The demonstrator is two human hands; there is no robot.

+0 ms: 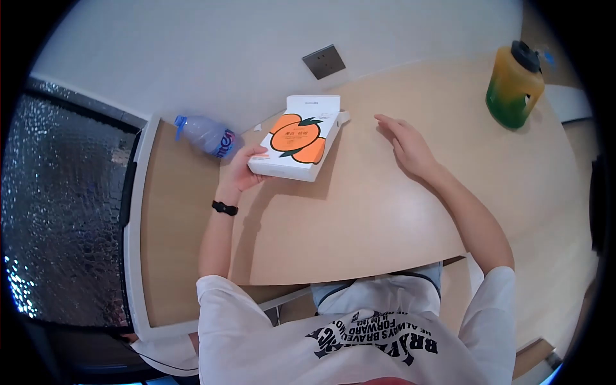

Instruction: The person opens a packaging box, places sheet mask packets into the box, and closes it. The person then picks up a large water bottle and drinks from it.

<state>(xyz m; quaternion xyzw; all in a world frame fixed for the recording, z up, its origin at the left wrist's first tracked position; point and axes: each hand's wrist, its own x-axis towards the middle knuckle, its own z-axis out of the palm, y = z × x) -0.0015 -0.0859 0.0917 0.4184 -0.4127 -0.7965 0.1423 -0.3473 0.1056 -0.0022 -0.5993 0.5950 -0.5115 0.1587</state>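
My left hand (pixel 242 168), with a black band on its wrist, grips the near left corner of a white box (pixel 295 138) printed with orange fruit and green leaves. The box is tilted above the table, its far end flap standing open. The fingers under the box are hidden. To the right of the box, my right hand (pixel 408 146) holds nothing; its fingers are stretched out, close to the tabletop. Just left of my left hand lies a clear plastic bottle (pixel 208 137) with a blue cap and a label.
The light wooden table (pixel 359 218) runs up to a white wall with a dark socket plate (pixel 324 61). A yellow-green jug (pixel 515 85) with a black lid stands at the back right. On the left is a textured glass panel (pixel 64 205) in a dark frame.
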